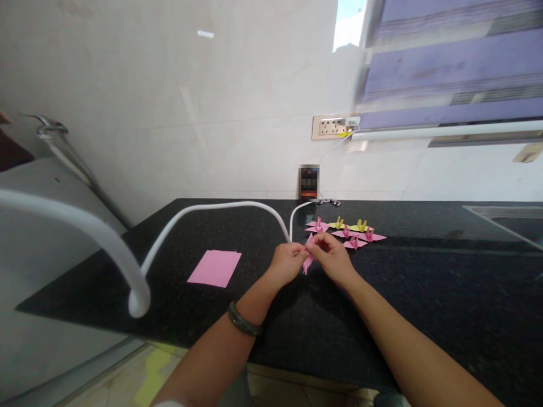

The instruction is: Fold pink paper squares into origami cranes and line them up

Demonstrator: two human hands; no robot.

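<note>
Both hands, left hand [288,261] and right hand [331,255], pinch a half-folded pink paper [308,259] above the black counter [424,282], apparently mid-crease, just before finished paper cranes [345,230]; next fold needs aligned edges.

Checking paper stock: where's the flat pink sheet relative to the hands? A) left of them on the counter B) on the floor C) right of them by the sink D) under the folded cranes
A: the flat pink sheet lies on the black counter, left of the left hand and right hand.
</note>
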